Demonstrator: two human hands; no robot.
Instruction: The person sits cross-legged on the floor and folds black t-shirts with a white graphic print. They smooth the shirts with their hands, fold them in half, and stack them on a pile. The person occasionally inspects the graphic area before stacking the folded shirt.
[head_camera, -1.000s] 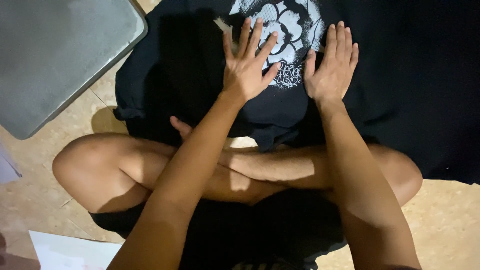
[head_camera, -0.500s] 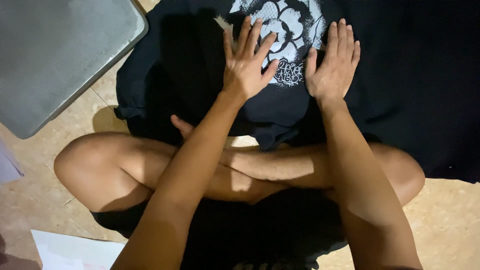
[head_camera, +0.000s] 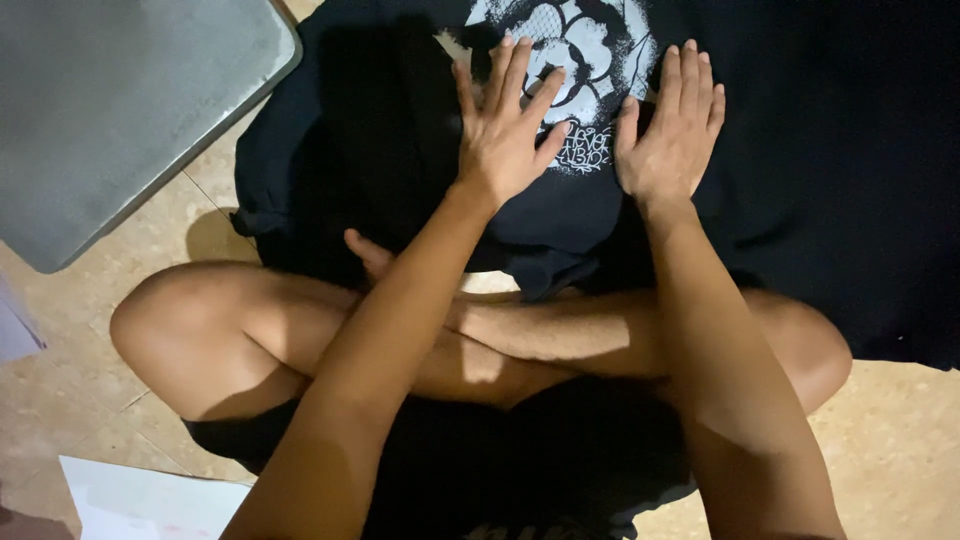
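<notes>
Nothing has shifted since the earlier frame: I see my left hand (head_camera: 505, 135), fingers spread, and my right hand (head_camera: 672, 130), fingers together, both flat on the black cotton T-shirt (head_camera: 380, 150). Its white flower print (head_camera: 585, 45) lies between them. That shirt spreads on the tile floor (head_camera: 60, 340), beyond my crossed legs (head_camera: 250, 330).

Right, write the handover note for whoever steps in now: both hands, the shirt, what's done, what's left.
Left hand: open, flat, fingers spread on the black T-shirt, at the left edge of its white print.
Right hand: open, flat on the shirt, right of the print.
Shirt: spread on the tiled floor in front of the crossed legs, print up; grey board at its left.
Done: laid out, print up.
Left: near hem bunched; no fold visible.
</notes>
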